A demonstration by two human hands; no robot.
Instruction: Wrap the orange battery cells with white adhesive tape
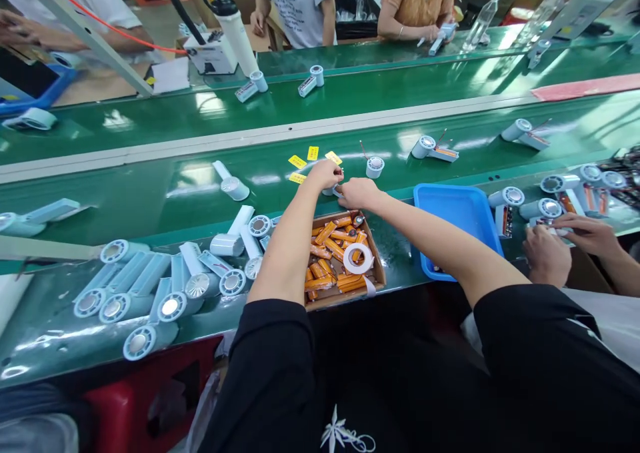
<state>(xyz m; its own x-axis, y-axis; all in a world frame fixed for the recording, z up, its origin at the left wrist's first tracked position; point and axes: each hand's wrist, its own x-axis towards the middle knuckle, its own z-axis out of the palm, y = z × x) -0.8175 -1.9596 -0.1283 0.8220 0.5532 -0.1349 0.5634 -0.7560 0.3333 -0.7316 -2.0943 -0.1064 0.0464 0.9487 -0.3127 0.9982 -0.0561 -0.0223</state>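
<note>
Yellow labels [313, 153]: print unreadable | pale T-shirt [299, 6]: lettering too small to read

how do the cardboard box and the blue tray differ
The cardboard box is brown with straight walls and square corners, while the blue tray has rounded corners. The box is heaped with orange-wrapped cells and a white ring; the tray shows its blue floor, with something too small to make out near its close edge. Both are open-topped, on the green surface, and partly hidden by a forearm.
</note>
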